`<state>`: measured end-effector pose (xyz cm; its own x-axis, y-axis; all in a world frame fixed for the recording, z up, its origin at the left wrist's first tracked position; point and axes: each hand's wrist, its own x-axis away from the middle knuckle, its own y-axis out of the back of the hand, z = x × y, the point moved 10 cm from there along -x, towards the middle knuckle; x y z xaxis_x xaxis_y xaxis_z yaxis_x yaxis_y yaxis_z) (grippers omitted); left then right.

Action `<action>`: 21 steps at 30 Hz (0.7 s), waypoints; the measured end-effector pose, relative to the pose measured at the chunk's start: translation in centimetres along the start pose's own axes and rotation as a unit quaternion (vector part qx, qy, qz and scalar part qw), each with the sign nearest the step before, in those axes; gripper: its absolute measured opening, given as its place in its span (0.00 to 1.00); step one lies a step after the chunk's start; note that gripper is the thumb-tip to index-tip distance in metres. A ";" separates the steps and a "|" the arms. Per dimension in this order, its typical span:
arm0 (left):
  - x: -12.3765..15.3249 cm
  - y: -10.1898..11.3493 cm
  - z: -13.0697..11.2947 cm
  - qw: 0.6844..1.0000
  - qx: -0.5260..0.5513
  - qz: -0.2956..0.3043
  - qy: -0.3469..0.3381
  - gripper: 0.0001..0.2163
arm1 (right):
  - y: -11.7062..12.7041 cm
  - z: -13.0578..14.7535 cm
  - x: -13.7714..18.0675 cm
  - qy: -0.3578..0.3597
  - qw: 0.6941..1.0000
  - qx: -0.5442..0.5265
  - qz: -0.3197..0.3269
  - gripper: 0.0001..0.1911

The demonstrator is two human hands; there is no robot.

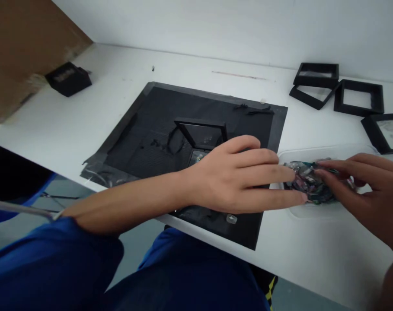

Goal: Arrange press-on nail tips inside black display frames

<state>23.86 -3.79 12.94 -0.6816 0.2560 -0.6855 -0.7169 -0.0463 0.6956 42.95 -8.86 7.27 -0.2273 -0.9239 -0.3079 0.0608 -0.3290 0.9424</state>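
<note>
My left hand (241,175) reaches right across the black mat (157,129), fingers stretched out and together, tips touching a heap of small shiny dark pieces (308,183) in a shallow clear tray (313,214). My right hand (365,190) comes from the right, its fingers extended onto the same heap. Whether either hand has pinched a piece is not visible. A black square frame (201,131) stands open on the mat just behind my left hand.
Several black square frames (358,97) lie at the back right by the wall. A small black box (68,77) and a brown cardboard sheet (24,47) sit at the back left. The white table's front edge (280,263) runs diagonally above my blue-clad legs.
</note>
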 end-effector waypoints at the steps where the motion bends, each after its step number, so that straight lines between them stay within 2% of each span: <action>1: 0.3 -0.2 -0.2 1.000 0.012 0.009 0.000 0.07 | -0.3 0.4 -0.2 0.001 1.000 0.020 0.024 0.17; 5: 1.9 0.5 -0.5 0.998 0.062 0.012 -0.001 0.06 | -3.4 -0.6 -0.6 -0.063 0.981 0.009 0.181 0.20; 7: 2.5 0.8 -0.3 0.997 0.072 0.007 0.004 0.07 | -4.4 -1.3 -0.4 -0.110 0.968 -0.009 0.224 0.21; 9: 2.9 0.7 -0.2 0.997 0.080 0.007 0.006 0.07 | -4.4 -1.4 -0.5 -0.129 0.967 -0.013 0.219 0.19; 15: 3.2 0.8 0.4 0.993 0.114 -0.024 0.016 0.08 | -3.2 -0.9 -0.7 -0.092 0.983 -0.016 0.159 0.13; 21: 3.4 1.1 0.9 0.991 0.131 -0.032 0.025 0.07 | -1.5 -2.4 0.2 -0.105 0.989 -0.076 0.066 0.18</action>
<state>20.88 -2.15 11.57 -0.6471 0.2017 -0.7353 -0.7008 0.2224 0.6778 45.12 -9.00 5.55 -0.4026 -0.9055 -0.1340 0.2456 -0.2478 0.9372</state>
